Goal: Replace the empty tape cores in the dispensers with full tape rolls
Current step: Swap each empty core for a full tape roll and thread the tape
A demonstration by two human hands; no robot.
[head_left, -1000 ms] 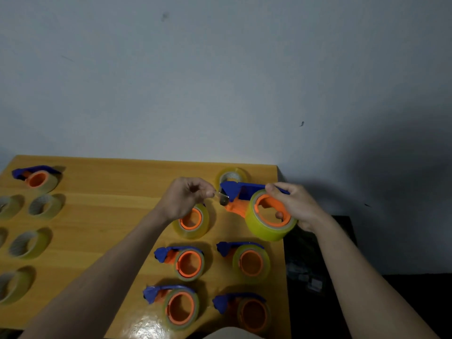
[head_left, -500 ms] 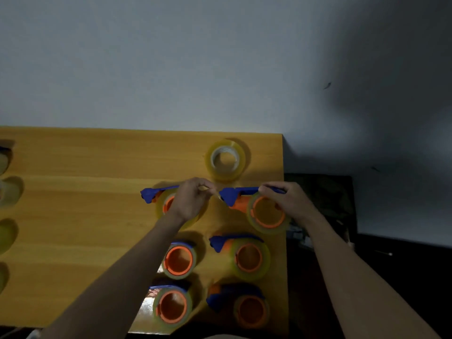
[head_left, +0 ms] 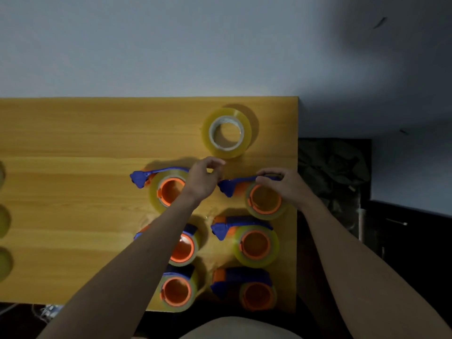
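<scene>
- The right hand [head_left: 285,187] curls its grip over the blue handle of a blue-and-orange tape dispenser loaded with a full yellowish roll [head_left: 256,194], which sits on the yellow wooden surface [head_left: 73,133] near its right edge.
- The left hand [head_left: 205,177] hovers just beside the dispenser's blue cutter end, thumb and forefinger closed in a pinch — whether a tape end lies between them is too small to tell.
- The step in hand looks like threading the tape end to the cutter and setting this dispenser down in the group; five other loaded dispensers stand near it.
- To do it well, the right hand should keep the dispenser steady while the left draws the tape straight over the blade — no twist, no slack.
- A spare roll of clear yellowish tape with a white core [head_left: 227,132] lies flat farther back, apart from both hands.
</scene>
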